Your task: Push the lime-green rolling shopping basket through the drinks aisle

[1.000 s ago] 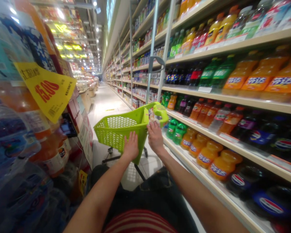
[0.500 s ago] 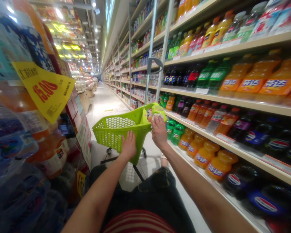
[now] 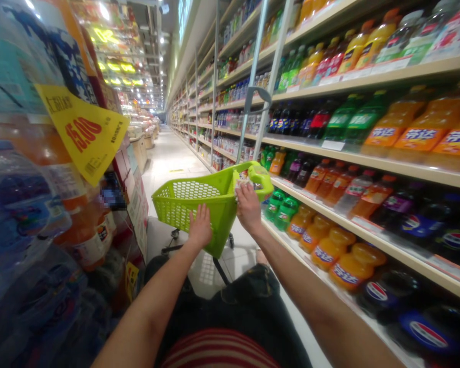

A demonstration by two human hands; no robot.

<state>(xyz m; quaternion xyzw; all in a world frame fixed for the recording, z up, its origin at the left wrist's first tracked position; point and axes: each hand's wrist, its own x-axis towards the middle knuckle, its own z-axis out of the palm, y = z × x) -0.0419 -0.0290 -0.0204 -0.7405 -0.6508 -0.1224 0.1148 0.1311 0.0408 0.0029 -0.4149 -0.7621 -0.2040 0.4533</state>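
Observation:
A green plastic shopping cart [image 3: 184,209] stands sideways in front of me, its handle end toward the shelves on the right. My left hand [image 3: 200,226] lies against the cart's near side wall with its fingers stretched out. My right hand [image 3: 248,205] is closed on a crumpled whitish cloth [image 3: 244,185], which it presses to the rim close to the cart handle [image 3: 267,183]. The palm side of the right hand and part of the cloth are hidden.
Shelves [image 3: 368,148] of soft drink bottles run along the right. On the left stand stacked bottles under a yellow price sign [image 3: 86,135]. A grey-blue handle on a pole [image 3: 257,99] rises by the shelves. The tiled aisle floor [image 3: 180,148] stretches ahead.
My right hand and the cloth have moved off the handle's top, back along the rim, so the handle now shows. My left hand still rests on the cart's side. The view has shifted slightly.

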